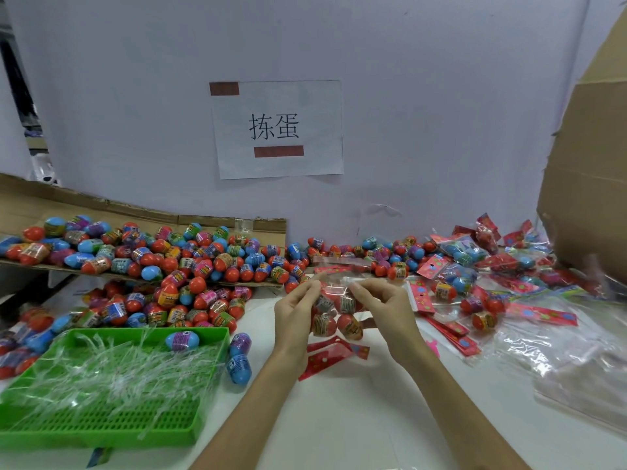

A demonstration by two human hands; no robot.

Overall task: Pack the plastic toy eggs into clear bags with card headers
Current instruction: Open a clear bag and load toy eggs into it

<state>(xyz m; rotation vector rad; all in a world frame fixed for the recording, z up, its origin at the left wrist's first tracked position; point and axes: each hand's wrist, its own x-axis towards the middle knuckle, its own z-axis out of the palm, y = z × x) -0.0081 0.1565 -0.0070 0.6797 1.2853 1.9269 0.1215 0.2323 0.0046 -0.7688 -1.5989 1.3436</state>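
Both hands, left point(296, 312) and right point(381, 305), keep a closed pinch grip on the clear bag point(339, 307) holding several eggs. Finished packs point(464, 252) lie right of the grip; the loose egg pile point(152, 262) to its left remains.

Pale lavender wall point(441, 96) with a taped paper sign point(278, 130), above a white table point(339, 418).

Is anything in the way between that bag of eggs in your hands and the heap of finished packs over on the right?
Nothing visible blocks it. The left hand and right hand hold the bag of eggs above the table; only flat card headers lie between it and the finished packs.
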